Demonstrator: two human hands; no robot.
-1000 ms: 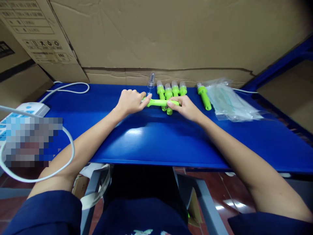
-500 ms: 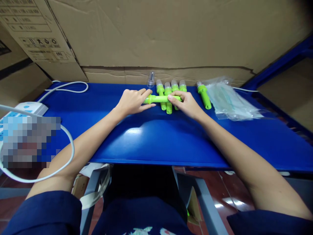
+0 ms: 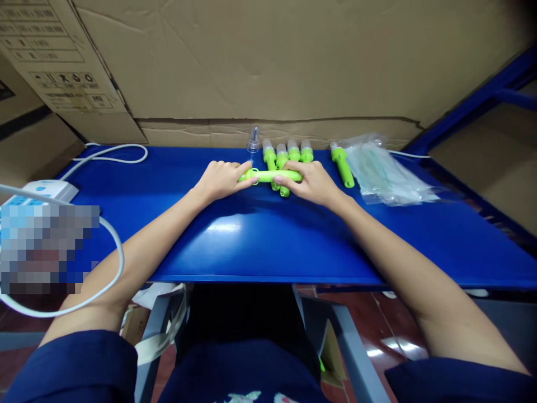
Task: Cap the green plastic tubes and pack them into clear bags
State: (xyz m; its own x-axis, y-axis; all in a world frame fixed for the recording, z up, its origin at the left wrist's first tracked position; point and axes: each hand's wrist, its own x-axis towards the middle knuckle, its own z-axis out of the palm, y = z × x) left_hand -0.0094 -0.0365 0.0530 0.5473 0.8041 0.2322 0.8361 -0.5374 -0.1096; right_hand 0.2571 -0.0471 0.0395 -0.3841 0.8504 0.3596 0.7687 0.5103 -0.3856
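Both hands hold a lime-green torch-like stick (image 3: 268,176) level above the blue table. My left hand (image 3: 221,180) is closed round its left end, which is mostly hidden by the fingers. My right hand (image 3: 314,182) grips the right end of the handle, thumb in front and fingers behind. Just beyond the hands lie several similar green sticks (image 3: 269,154) side by side, their whitish clear caps pointing away from me. A loose clear plastic cap (image 3: 253,139) stands behind my left hand.
Another green stick (image 3: 343,168) lies to the right, beside a clear plastic bag (image 3: 388,173) with pale contents. A power strip (image 3: 54,192) and a looped white cable (image 3: 119,246) are at the left. Cardboard (image 3: 272,67) walls the back of the blue table (image 3: 268,246).
My left fingers, stretched over the stick's capped end before, have now closed round it, thumb along the front. My right hand has slid slightly inward. The view has shifted a little.
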